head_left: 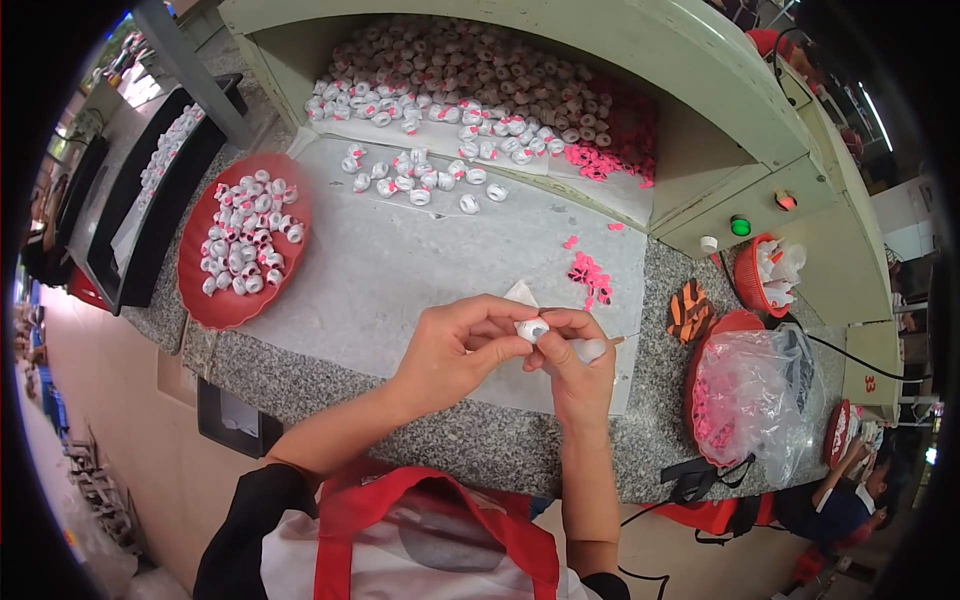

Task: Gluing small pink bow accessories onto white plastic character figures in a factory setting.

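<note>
Head view, white piece (pixel 532 329), between hands (pixel 450 348) (pixel 578 375)

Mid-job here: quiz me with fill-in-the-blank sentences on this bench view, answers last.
The left hand and right hand hold a small piece, mostly ____.
The scalloped dish left of the pale sheet is ____.
Loose pink bits lie nearer the sheet's ____ edge than its left.
The round light beside the orange light glows ____.

Missing words: white; red; right; green.

Fingers (pixel 498 349) hide part of the white piece (pixel 526 328) mid-frame, and from here a plastic bag (pixel 778 390) half veils the pink bits (pixel 709 422) at right.
</note>
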The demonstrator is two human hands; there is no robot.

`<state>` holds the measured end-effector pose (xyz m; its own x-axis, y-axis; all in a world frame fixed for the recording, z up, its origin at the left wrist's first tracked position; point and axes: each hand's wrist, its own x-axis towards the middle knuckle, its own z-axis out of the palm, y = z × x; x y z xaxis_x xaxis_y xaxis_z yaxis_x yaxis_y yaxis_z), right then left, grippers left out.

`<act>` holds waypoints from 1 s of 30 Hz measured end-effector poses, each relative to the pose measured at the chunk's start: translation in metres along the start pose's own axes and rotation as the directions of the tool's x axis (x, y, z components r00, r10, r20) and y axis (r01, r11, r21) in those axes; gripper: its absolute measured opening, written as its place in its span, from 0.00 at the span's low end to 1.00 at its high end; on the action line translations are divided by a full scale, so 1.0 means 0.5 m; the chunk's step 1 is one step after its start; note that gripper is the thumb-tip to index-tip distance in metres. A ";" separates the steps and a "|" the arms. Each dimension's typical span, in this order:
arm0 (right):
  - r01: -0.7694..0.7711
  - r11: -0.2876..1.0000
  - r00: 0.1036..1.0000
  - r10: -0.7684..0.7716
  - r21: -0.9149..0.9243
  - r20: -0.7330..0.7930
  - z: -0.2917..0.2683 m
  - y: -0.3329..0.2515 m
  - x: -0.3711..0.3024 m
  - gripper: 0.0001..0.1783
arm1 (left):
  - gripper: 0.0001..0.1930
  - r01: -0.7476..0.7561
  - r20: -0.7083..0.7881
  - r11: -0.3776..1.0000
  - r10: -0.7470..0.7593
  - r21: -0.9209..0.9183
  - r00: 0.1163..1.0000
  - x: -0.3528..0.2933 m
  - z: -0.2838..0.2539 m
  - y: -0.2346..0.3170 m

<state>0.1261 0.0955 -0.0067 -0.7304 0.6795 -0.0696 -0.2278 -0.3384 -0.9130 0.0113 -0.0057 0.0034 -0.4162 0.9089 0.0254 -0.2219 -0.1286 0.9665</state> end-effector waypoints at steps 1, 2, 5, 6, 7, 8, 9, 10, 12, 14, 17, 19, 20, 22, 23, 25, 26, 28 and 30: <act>0.004 1.000 1.000 -0.005 -0.008 -0.024 0.003 0.003 -0.001 0.10 | 0.12 0.026 -0.020 0.996 -0.025 0.088 0.999 0.000 -0.001 0.002; 0.006 1.000 1.000 -0.006 -0.010 -0.019 0.005 0.008 -0.001 0.10 | 0.12 0.022 -0.024 0.996 -0.020 0.089 1.000 0.000 -0.004 -0.001; 0.012 1.000 1.000 -0.012 0.011 -0.002 0.002 0.026 0.001 0.09 | 0.12 -0.008 -0.018 0.997 0.010 0.076 1.000 -0.001 -0.011 -0.016; 0.011 0.999 1.000 -0.011 0.033 0.004 -0.002 0.034 0.002 0.10 | 0.12 -0.008 -0.019 0.999 0.009 0.041 1.000 0.000 -0.010 -0.017; 0.009 0.998 1.000 -0.010 0.056 0.011 -0.004 0.036 0.002 0.11 | 0.12 -0.008 -0.020 1.000 0.009 0.005 1.000 0.001 -0.008 -0.017; 0.009 0.999 1.000 -0.010 0.054 0.016 -0.001 0.035 0.002 0.11 | 0.12 -0.012 -0.025 1.000 0.012 0.005 1.000 -0.001 -0.004 -0.011; 0.007 0.996 1.000 -0.008 0.086 0.014 0.000 0.034 0.002 0.12 | 0.12 -0.018 -0.076 0.999 0.021 0.041 0.997 -0.002 0.004 0.000; 0.004 0.993 1.000 -0.006 0.118 0.011 0.001 0.033 0.002 0.12 | 0.12 -0.022 -0.127 0.997 0.032 0.076 0.991 -0.002 0.009 0.009; -0.003 0.992 1.000 0.001 0.124 0.018 -0.001 0.034 0.002 0.13 | 0.12 -0.021 -0.133 0.995 0.033 0.094 0.991 -0.003 0.012 0.019; -0.011 0.991 1.000 0.008 0.130 0.023 0.000 0.034 0.003 0.13 | 0.11 -0.017 -0.139 0.994 0.032 0.110 0.990 -0.002 0.010 0.018; -0.013 0.992 1.000 0.009 0.128 0.030 0.006 0.037 0.005 0.12 | 0.12 -0.038 -0.093 0.983 0.056 0.180 0.994 -0.002 -0.003 0.000; -0.009 0.993 1.000 0.009 0.119 0.005 0.007 0.050 0.007 0.10 | 0.11 -0.034 -0.061 0.997 0.038 0.063 0.997 -0.002 -0.017 -0.014; -0.011 0.993 1.000 0.010 0.120 0.010 0.010 0.056 0.009 0.10 | 0.11 -0.035 -0.065 0.997 0.039 0.064 0.997 0.001 -0.023 -0.014; 0.052 0.991 0.991 -0.066 -0.127 -0.112 0.020 0.062 0.014 0.08 | 0.10 0.046 -0.083 0.969 -0.027 0.241 0.996 0.011 -0.038 -0.007; 0.054 0.991 0.993 -0.066 -0.121 -0.100 0.018 0.062 0.018 0.08 | 0.10 0.024 -0.152 0.940 0.029 0.340 0.988 0.011 -0.059 -0.011; -0.002 0.978 0.981 -0.038 -0.209 -0.189 0.016 0.055 0.009 0.07 | 0.11 0.086 -0.350 0.791 0.168 0.605 0.922 -0.010 -0.137 0.019; -0.003 0.980 0.982 -0.036 -0.201 -0.187 0.012 0.049 0.008 0.07 | 0.11 0.046 -0.443 0.755 0.333 0.654 0.832 -0.024 -0.212 0.018; 0.009 0.986 0.958 -0.056 -0.165 -0.281 -0.007 0.038 0.019 0.08 | 0.13 0.323 -0.539 0.452 0.514 0.831 0.667 -0.051 -0.325 0.041; -0.018 0.982 0.963 -0.033 -0.186 -0.266 0.004 0.036 0.015 0.09 | 0.14 0.404 -0.438 0.204 0.611 0.892 0.660 -0.051 -0.332 0.059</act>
<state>0.1151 0.0933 -0.0228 -0.5251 0.8388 -0.1437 -0.0912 -0.2233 -0.9705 -0.1311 -0.0985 -0.0110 -0.7966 0.3470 0.4950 0.5728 0.6947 0.4349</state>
